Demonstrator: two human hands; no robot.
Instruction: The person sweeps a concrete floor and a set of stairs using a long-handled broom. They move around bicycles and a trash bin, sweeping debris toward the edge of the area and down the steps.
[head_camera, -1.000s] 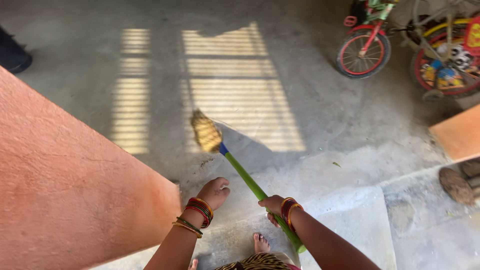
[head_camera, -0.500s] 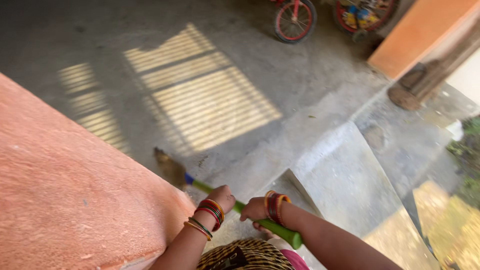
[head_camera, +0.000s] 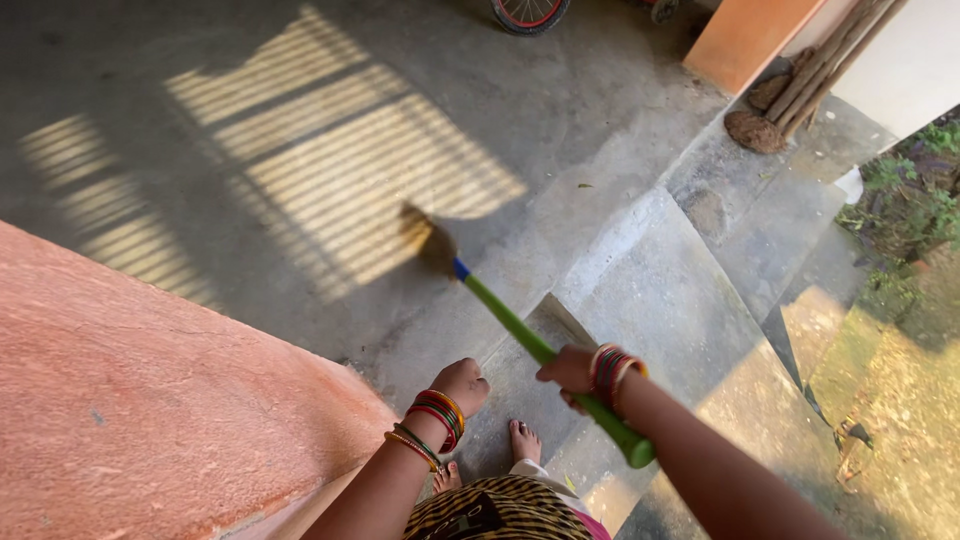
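So the right hand (head_camera: 570, 371) is wrapped around the green broom handle (head_camera: 520, 335), fingers clamped on it roughly mid-shaft, with a stack of red and gold bangles (head_camera: 610, 368) just behind it on the wrist. The handle slants up and away from that hand to the straw broom head (head_camera: 430, 240), which sits on the concrete floor (head_camera: 300, 120) at the edge of the striped sunlight patch; the butt end of the handle pokes out below the right forearm. The left hand (head_camera: 463, 385) isn't on the broom at all. It's curled into a loose fist, fingers together, holding nothing, just left of the handle and right beside the orange wall (head_camera: 150, 430). Bare toes (head_camera: 523, 440) show directly below the handle on the grey step (head_camera: 680, 310). Far beyond the broom head there's a bike wheel (head_camera: 528, 12) at the top edge.
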